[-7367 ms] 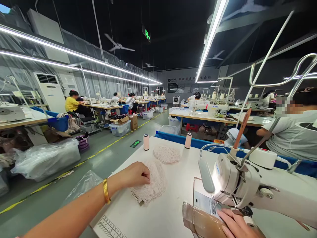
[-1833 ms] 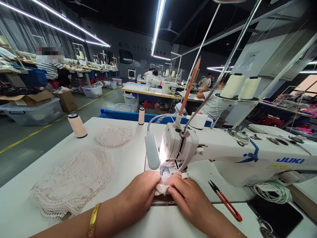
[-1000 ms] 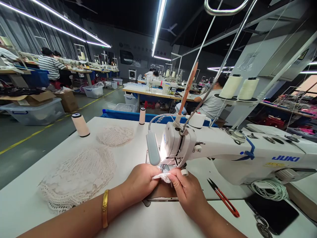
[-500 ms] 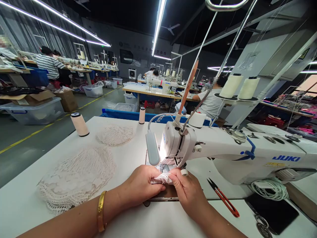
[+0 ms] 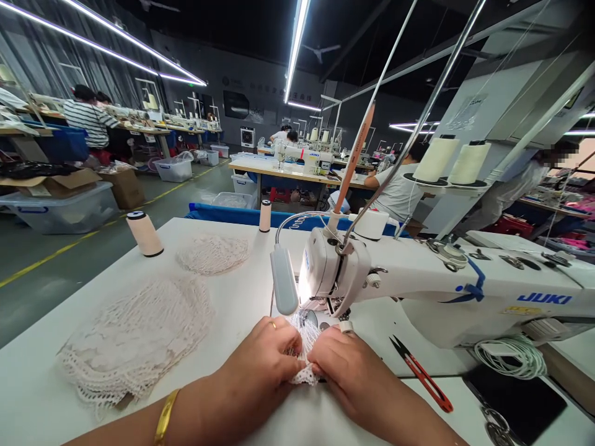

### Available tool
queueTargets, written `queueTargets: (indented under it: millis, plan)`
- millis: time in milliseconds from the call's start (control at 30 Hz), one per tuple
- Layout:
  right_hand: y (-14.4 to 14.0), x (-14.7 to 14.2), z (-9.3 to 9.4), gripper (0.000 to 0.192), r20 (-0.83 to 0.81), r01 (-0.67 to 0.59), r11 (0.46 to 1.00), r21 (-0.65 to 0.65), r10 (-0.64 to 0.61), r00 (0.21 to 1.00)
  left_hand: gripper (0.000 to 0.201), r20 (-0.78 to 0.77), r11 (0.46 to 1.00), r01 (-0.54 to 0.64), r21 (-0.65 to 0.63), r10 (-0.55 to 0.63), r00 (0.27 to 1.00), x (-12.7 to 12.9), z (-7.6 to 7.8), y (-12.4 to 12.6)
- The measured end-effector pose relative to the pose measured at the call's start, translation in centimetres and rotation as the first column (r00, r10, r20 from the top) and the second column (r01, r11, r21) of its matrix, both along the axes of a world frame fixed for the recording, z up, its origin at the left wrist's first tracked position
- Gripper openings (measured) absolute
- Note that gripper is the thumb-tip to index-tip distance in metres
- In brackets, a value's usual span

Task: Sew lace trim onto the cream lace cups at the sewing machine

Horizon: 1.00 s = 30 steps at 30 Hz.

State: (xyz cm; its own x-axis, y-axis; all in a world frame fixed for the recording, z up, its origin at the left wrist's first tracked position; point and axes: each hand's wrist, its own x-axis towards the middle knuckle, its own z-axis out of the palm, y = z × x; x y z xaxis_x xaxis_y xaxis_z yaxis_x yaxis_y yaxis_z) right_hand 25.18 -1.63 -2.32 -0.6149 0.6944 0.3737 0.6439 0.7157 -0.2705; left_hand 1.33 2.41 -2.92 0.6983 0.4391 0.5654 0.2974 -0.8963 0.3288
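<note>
A piece of white lace [image 5: 307, 347] lies below the needle area of the white sewing machine [image 5: 395, 260], lit by its lamp [image 5: 284, 282]. My left hand [image 5: 264, 359] pinches the lace's left side, its fingers curled in and partly hidden. From the right, my right hand [image 5: 346, 365] grips the same lace between thumb and fingers, close to the left hand. The scalloped lower edge of the lace shows between both thumbs. The presser foot is partly hidden in the glare.
Left of my arm lies a big pile of lace pieces [image 5: 139, 334], with a smaller lace pile [image 5: 214, 254] behind. Thread cones [image 5: 145, 234] stand at the back. Red-handled thread snips [image 5: 423, 375], a black phone-like slab [image 5: 515, 396] and a coiled cord [image 5: 509, 356] lie right.
Both hands have come nearer to me, and more of the lace now stretches between them and the machine. A person has come into view at far right.
</note>
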Motion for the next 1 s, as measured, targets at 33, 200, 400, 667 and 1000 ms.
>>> queueTargets:
  millis: [33,200,400,667,1000]
  plan:
    - [-0.1,0.0,0.2,0.023,0.014,0.001,1.0,-0.002,-0.001,1.0,0.021,0.0,1.0,0.01,0.03,-0.01,1.0,-0.1,-0.3,-0.1]
    - [-0.3,0.1,0.6,0.022,0.081,-0.003,1.0,-0.015,0.004,0.997,0.021,-0.079,0.999,0.026,0.043,-0.023,0.997,-0.3,-1.0,-0.4]
    - [0.0,0.2,0.1,0.026,0.069,0.022,0.999,0.045,-0.025,0.997,0.022,-0.1,0.997,-0.004,0.079,0.012,0.995,0.0,-1.0,-0.1]
    - [1.1,0.2,-0.5,0.028,0.085,0.091,0.99,0.107,-0.1,0.991,0.025,-0.02,0.992,-0.036,0.121,0.039,0.999,0.7,-1.1,1.2]
    - [0.9,-0.7,-1.3,0.01,-0.005,0.117,0.993,0.022,-0.117,0.993,0.022,-0.07,0.946,-0.056,-0.32,0.036,0.997,0.6,1.1,2.4]
